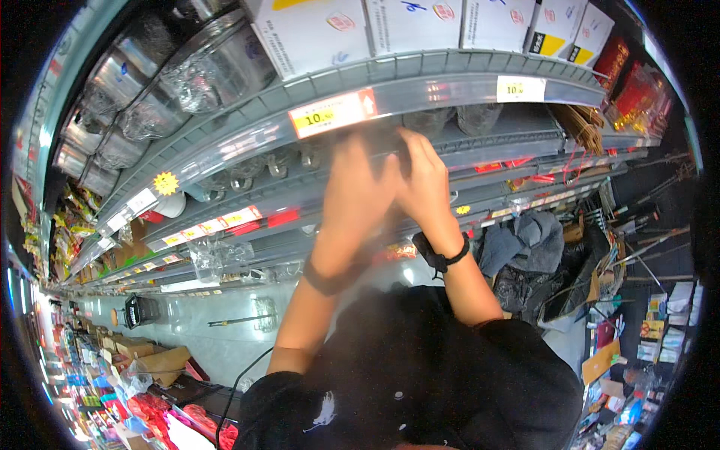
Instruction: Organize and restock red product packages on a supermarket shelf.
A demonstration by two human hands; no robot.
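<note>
My left hand (354, 195) is raised in front of the shelf and smeared by motion, so its fingers do not show clearly. Close beside it, my right hand (425, 184) has its fingers curled inward. A dark, blurred patch lies between the two hands; I cannot make out what it is. Both hands are just below a shelf edge that carries a yellow and white price tag (331, 112). Behind them, on the shelf below, stand several clear glass vessels (277, 163), and another glass vessel (478, 118) is to the right of my right hand.
White cartons (311, 37) line the upper shelf, with plastic-wrapped metal pots (124, 75) to their left. A grey jacket (525, 244) hangs over a dark heap at right. Opened cardboard boxes (161, 364) are at lower left. A black basket (137, 311) stands on the floor.
</note>
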